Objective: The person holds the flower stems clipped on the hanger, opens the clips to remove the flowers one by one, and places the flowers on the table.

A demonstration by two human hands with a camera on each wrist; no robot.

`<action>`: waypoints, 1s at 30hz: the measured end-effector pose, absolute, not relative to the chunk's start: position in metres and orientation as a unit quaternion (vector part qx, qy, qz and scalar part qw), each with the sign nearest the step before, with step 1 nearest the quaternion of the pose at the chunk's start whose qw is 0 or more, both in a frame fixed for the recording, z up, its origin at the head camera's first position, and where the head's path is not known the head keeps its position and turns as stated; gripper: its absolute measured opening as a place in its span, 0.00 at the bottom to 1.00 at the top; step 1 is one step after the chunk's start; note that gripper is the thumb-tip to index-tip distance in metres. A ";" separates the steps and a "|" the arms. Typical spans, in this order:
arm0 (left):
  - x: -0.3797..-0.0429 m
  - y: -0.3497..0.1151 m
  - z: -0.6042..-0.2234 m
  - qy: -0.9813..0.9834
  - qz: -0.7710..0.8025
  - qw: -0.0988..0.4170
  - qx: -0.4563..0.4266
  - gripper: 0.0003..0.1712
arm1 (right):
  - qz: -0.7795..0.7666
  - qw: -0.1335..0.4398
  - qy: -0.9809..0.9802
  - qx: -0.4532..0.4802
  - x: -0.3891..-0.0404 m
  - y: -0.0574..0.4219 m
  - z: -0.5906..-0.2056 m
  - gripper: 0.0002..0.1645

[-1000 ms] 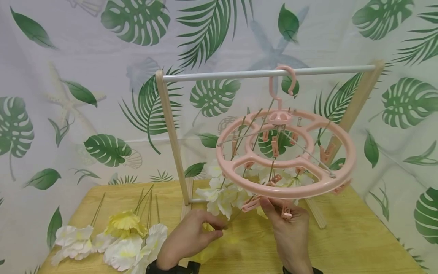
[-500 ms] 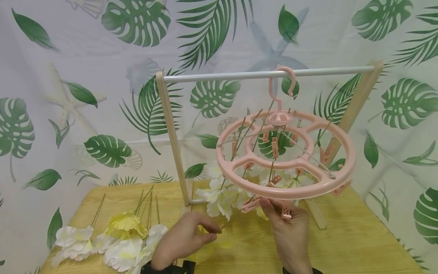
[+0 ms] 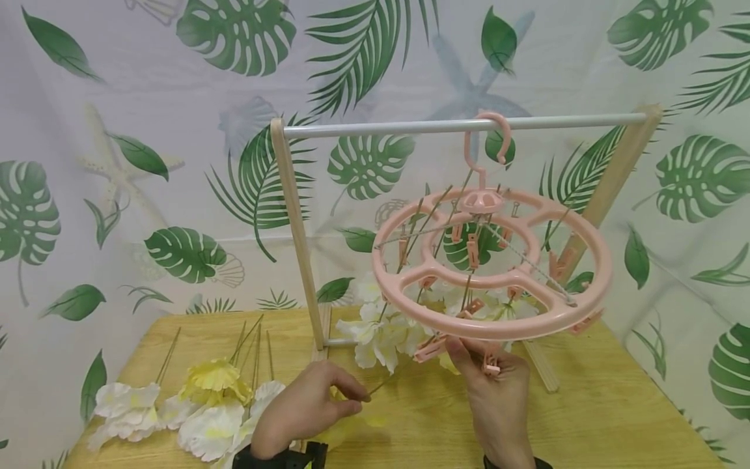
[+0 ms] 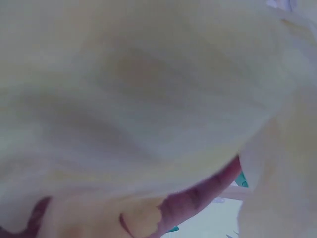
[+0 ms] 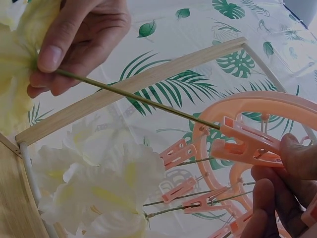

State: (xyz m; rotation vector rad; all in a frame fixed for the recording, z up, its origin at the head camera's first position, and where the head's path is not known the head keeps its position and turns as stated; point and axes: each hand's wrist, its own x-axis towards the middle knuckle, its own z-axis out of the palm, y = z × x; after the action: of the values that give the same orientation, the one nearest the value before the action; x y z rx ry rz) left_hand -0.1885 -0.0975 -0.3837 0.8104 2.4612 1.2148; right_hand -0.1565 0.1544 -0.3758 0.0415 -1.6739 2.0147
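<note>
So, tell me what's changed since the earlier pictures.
The left hand has eased slightly left, away from the right hand, drawing the yellow flower with it. Nothing was visibly grabbed or released. The right hand stays at the pink clip, and the hanger hangs on the rail as before.

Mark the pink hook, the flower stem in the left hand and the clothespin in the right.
Pink hook (image 3: 496, 117), head view: its curved top.
Flower stem (image 5: 138, 99), right wrist view: midway along it.
Clothespin (image 5: 251, 152), right wrist view: middle of its body.
</note>
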 end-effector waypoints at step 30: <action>-0.188 -0.111 -0.388 0.844 0.419 0.197 0.272 0.09 | 0.750 0.246 -0.614 0.022 -0.155 0.156 -0.377 0.11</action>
State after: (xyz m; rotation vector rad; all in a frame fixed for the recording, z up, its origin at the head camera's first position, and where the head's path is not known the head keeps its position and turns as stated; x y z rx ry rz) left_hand -0.1883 -0.1106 -0.3879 0.7613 2.3625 1.1733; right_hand -0.1554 0.1556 -0.3770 0.0604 -1.6752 2.0461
